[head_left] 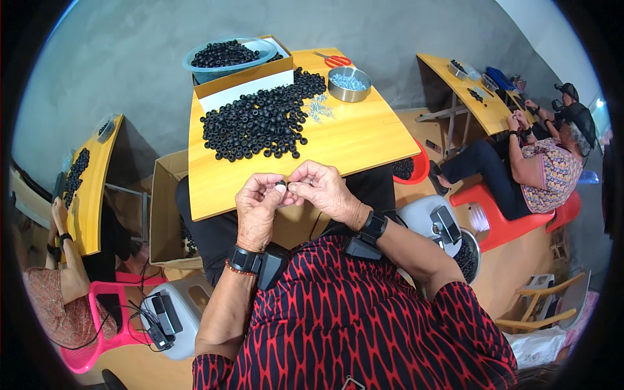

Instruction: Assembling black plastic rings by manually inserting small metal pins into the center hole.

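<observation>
1. Head view, the hands: the left hand (260, 200) pinches a small, round, black part with a dull surface (282, 183) between its fingertips, over the near edge of the desk. The right hand (326, 195) meets it from the other side, thumb and finger drawn together and seemingly sharing the grip; whether they also hold some finer piece, I cannot tell.
2. Head view, handling: the part looks very light and hard to break, probably firm rubber or plastic. Its matt outside should grip well, though so small a thing could roll away if let go. The rim is the place to pinch, keeping any central hole clear.
3. Head view, on the yellow wood-look desk (367, 138): a broad heap of small black ring-shaped pieces (250, 127) lies beyond the hands. Beside it are scattered small, shiny, clear or silvery bits (318, 109), then a round metal bowl (351, 97) of pale-blue bits (348, 82) and red-handled scissors (337, 61).
4. Head view, obstacles: at the back, a brown cardboard box with a white panel (247, 93) and a translucent blue bowl (221, 74) filled with black pieces close off the far left. Nothing stands between the hands and the heap.
</observation>
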Tool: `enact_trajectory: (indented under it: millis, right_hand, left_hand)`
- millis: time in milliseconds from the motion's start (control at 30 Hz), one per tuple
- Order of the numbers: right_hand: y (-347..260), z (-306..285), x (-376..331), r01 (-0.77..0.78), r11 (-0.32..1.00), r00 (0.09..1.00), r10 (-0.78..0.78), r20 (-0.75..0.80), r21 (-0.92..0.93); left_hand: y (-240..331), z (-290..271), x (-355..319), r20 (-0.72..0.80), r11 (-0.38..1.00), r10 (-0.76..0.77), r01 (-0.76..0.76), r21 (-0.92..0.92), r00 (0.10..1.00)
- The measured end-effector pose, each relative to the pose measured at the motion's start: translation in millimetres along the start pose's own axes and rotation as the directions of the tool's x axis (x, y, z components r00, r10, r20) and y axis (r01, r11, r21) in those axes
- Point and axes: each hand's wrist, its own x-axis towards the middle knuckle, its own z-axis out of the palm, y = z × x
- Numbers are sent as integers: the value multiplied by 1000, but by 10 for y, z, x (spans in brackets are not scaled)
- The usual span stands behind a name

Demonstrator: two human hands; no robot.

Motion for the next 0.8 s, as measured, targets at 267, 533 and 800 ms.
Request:
enact_trajectory:
  millis: [267,533,800]
  right_hand:
    - [-49,56,-114,60,976,998,-65,20,210]
    - [-397,-55,-104,111,950,993,-94,-72,292]
    - [-678,-3,-214,78,979,996,-86,34,190]
  left_hand:
    - [92,118,-51,48,999,40,-40,-10,998]
    - [300,162,-96,36,970,81,-88,227,996]
    - [328,240,-129,75,983,122,-131,132,990]
